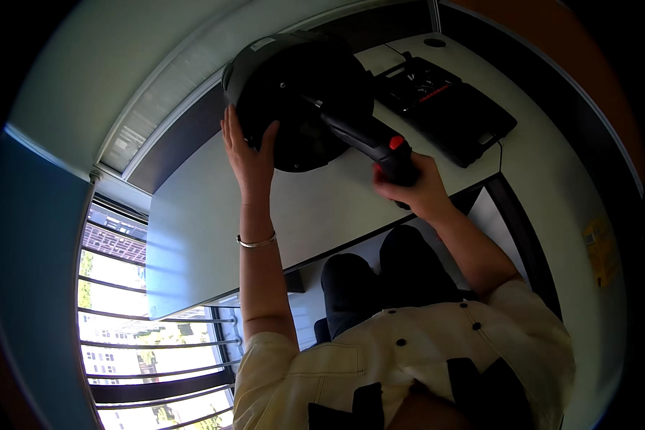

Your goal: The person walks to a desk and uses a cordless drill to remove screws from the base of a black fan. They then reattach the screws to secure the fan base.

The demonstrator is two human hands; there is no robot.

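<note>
A large black rounded body [294,129] lies on the desk, with its flat round face toward me and small screws showing near the rim; its exact kind cannot be told. My left hand [251,161] grips its left edge, thumb on the face and fingers along the side. My right hand [423,186] is closed round the handle of a black cordless screwdriver [362,132] with a red button. The tool's front end points up and left to the face, near a shiny spot. Whether its bit touches a screw is too dark to tell.
An open black tool case [473,118] with small bits inside lies to the right of the round body. Beneath sits the pale desk [215,222], its front edge just beyond my knees. A barred window [150,344] is at the left, and a yellow label [600,251] at the right.
</note>
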